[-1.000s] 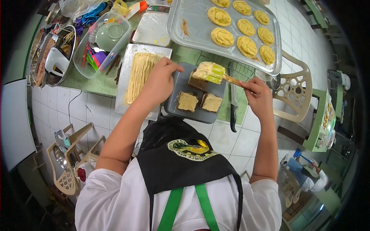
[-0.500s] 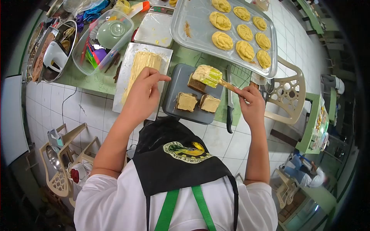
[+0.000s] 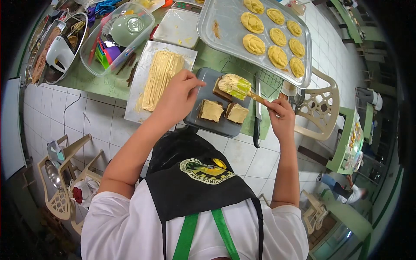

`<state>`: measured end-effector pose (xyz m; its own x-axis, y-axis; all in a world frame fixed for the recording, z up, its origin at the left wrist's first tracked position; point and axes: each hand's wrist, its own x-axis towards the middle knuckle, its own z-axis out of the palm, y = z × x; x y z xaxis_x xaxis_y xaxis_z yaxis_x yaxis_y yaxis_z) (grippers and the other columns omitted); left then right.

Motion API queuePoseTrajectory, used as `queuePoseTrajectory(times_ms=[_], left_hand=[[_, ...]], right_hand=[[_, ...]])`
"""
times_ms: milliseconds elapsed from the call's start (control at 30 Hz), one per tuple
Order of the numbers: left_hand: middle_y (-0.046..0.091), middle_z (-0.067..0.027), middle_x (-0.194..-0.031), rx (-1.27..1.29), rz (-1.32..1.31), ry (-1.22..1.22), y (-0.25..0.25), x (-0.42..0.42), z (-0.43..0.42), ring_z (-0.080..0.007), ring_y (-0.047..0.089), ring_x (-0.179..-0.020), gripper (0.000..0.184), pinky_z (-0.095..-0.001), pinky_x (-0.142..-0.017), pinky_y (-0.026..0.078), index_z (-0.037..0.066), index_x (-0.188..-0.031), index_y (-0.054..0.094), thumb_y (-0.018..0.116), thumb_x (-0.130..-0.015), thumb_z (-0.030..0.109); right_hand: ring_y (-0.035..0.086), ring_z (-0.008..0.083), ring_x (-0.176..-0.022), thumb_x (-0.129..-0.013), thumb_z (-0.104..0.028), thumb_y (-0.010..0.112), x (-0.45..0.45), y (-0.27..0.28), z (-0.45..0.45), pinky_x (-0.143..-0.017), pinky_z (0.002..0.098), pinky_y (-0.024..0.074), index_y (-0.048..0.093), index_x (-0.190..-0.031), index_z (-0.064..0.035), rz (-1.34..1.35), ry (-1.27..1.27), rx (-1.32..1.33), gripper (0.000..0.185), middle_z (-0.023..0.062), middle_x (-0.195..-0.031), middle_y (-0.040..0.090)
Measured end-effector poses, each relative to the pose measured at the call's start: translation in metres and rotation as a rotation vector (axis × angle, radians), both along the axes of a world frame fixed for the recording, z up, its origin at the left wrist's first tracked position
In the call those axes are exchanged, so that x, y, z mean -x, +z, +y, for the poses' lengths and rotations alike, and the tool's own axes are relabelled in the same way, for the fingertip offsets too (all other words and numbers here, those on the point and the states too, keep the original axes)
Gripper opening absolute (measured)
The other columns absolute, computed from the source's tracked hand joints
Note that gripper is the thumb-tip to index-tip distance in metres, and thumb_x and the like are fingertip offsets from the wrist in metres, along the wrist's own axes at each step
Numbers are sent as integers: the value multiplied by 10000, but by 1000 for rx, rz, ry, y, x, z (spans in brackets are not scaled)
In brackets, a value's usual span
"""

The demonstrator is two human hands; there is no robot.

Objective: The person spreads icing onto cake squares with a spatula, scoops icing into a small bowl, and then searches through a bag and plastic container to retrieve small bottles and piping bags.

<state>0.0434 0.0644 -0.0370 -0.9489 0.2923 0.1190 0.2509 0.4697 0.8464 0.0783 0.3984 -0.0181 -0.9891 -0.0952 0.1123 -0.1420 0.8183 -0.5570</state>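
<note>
My right hand [image 3: 281, 116] is closed round the wooden handle of a spatula [image 3: 256, 97]. Its green blade, coated in pale frosting, rests over a piece of brown cake [image 3: 222, 93] on a dark grey tray [image 3: 194, 112]. Two cake squares with frosted tops, a left one [image 3: 211, 111] and a right one [image 3: 237, 113], sit nearer me on that tray. My left hand [image 3: 178, 96] hovers at the tray's left edge, fingers loosely bent and apart, holding nothing. Partly behind its wrist lies a long frosted cake [image 3: 162, 76] on a silver board [image 3: 138, 104].
A black-handled knife [image 3: 257, 119] lies right of the tray. Beyond are a large baking pan [image 3: 223, 37] of yellow dough rounds, a kitchen scale [image 3: 177, 28], a clear plastic bin [image 3: 89, 60] of utensils and a hand mixer [image 3: 60, 54]. A beige chair [image 3: 331, 104] stands at right.
My left hand has shifted right and slightly down, towards the tray's edge. The spatula stays over the same cake piece, its blade slightly lower. The whole view has tilted a little.
</note>
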Motion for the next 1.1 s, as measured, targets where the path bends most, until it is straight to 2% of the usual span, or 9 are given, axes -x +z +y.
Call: queuePoseTrajectory(times_ms=[133,233,300,400,633,733,933,1000,1100], left_hand=[[538,-131,-1036,29,-110,5,-17,21,22,-304,578,-937,306,-380,-812,494,57,-1095,652,647,-793,5],[526,-138,-1082,23,-191,-76,-25,37,32,-319,561,-1019,431,-397,-891,481,84,-1155,638,730,-735,65],[517,-145,-1114,61,-215,-178,-28,44,36,-332,533,-1078,552,-398,-941,459,103,-1182,636,800,-655,86],[517,-150,-1118,81,-211,-217,-37,53,41,-335,523,-1097,616,-394,-960,450,123,-1183,646,837,-597,95],[517,-147,-1126,133,-202,-220,-39,59,42,-333,529,-1089,560,-391,-954,459,141,-1114,685,847,-580,99],[517,-144,-1125,155,-180,-215,-38,59,43,-334,532,-1083,554,-397,-951,463,146,-1107,690,849,-578,102],[520,-144,-1131,167,-181,-208,-36,59,44,-333,536,-1080,567,-396,-951,466,151,-1117,692,849,-575,100],[522,-145,-1132,175,-184,-204,-35,58,44,-334,534,-1081,572,-396,-952,466,152,-1120,694,849,-573,93],[524,-145,-1127,167,-175,-205,-36,58,44,-333,533,-1081,572,-395,-953,465,149,-1120,696,847,-572,86]], right_hand=[[594,208,-794,-764,73,666,6,-9,11,-693,304,468,757,-1000,-128,-46,9,51,323,61,-847,615],[594,203,-793,-761,80,665,11,-13,14,-696,305,468,756,-995,-118,-68,20,80,320,60,-848,614],[573,113,-806,-764,151,602,12,-15,17,-653,210,470,744,-1020,-62,-88,69,67,362,40,-916,566],[574,114,-812,-764,148,609,11,-16,21,-658,210,473,745,-1019,-66,-119,71,116,359,41,-915,567],[570,121,-824,-760,137,630,14,-11,27,-697,215,476,742,-1006,-47,-211,73,148,327,37,-904,570],[593,190,-772,-745,98,656,16,-10,32,-671,288,485,754,-990,-89,-211,72,143,323,64,-822,588],[594,165,-777,-733,100,640,18,0,58,-690,268,496,742,-995,-49,-274,55,203,318,57,-841,591],[589,110,-864,-731,118,676,19,10,64,-713,209,462,727,-1030,-11,-329,43,224,329,33,-879,582],[591,99,-853,-769,80,683,18,39,60,-707,213,472,720,-1061,-15,-432,-16,243,310,24,-921,614]])
